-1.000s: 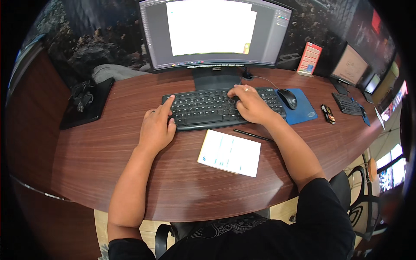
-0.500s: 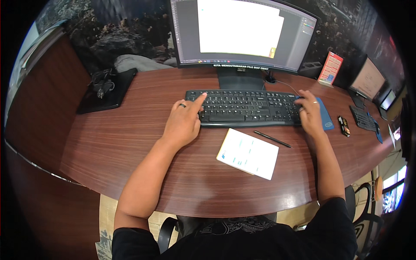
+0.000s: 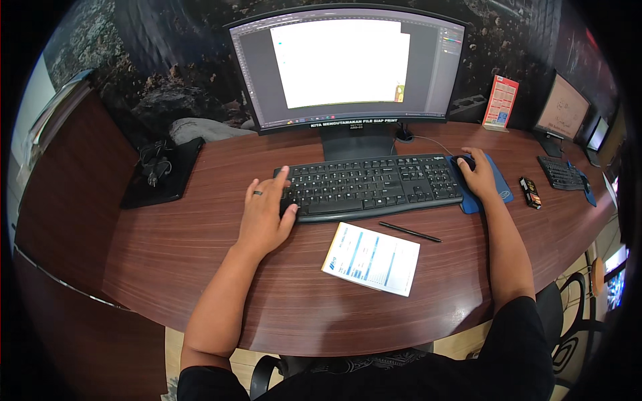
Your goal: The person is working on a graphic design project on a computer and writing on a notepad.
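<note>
My left hand rests at the left end of the black keyboard. Its fingers are spread, with fingertips at the keyboard's left edge and nothing held. Over at the other end, my right hand lies over a black mouse, its fingers bent around it. Under the mouse is a blue mouse pad. Behind the keyboard stands a curved monitor showing a white page in an editing window. A printed paper pad and a black pen lie in front of the keyboard.
At the left, a black flat device carries a coiled cable. To the right are a small black box, a red-and-white desk calendar, and a second keyboard with another monitor. A wooden partition closes off the left side.
My right hand has come down from the keyboard's right end onto the mouse. My left hand's fingers have spread and drawn to the keyboard's left edge. The whole view has shifted.
</note>
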`<control>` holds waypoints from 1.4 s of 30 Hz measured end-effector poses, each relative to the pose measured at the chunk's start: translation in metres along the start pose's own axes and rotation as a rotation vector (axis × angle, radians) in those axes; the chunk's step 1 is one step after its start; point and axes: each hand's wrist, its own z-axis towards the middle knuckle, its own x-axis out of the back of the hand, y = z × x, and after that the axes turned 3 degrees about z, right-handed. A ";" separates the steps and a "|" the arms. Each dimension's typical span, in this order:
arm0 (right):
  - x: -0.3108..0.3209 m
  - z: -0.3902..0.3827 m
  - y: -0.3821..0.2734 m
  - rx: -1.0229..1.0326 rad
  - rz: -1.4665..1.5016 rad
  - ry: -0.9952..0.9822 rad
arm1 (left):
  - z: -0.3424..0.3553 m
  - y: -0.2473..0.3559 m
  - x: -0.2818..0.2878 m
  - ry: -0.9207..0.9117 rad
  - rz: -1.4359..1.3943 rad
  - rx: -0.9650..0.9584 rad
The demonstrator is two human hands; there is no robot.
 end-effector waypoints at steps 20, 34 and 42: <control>-0.002 -0.009 -0.016 -0.015 -0.012 0.008 | 0.000 -0.009 0.005 0.002 0.020 0.109; -0.003 -0.005 -0.015 -0.012 -0.033 0.083 | -0.008 -0.014 -0.003 -0.168 0.067 0.318; -0.007 -0.008 -0.005 0.037 -0.015 0.058 | -0.009 -0.014 -0.007 -0.334 -0.032 0.413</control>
